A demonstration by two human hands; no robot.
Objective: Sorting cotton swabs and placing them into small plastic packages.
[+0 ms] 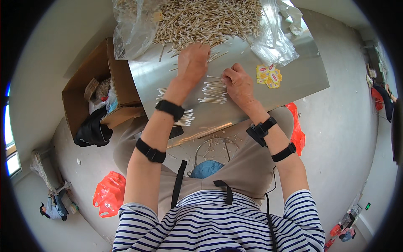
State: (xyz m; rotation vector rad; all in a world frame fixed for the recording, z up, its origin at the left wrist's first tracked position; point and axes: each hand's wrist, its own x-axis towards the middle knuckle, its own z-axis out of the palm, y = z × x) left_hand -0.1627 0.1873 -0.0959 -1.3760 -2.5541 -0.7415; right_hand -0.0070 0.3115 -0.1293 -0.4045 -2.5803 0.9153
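A big heap of cotton swabs [210,21] with wooden sticks covers the far part of the metal table [308,71]. My left hand [193,63] is curled closed at the heap's near edge, among loose swabs; its fingertips are hidden. My right hand [239,86] pinches the stick end of a cotton swab [215,77] between thumb and finger. Beside that hand lies a row of swabs [213,91], roughly parallel, tips to the left. Two smaller groups lie near my left forearm: swabs [161,92] on its left and swabs [184,118] on its right, each partly covered.
Clear plastic bags [275,50] flank the heap. Small yellow printed cards [268,76] lie right of my right hand. An open cardboard box [121,80] stands left of the table. Red plastic bags [110,193] and spilled swabs are on the floor. Other people sit farther off.
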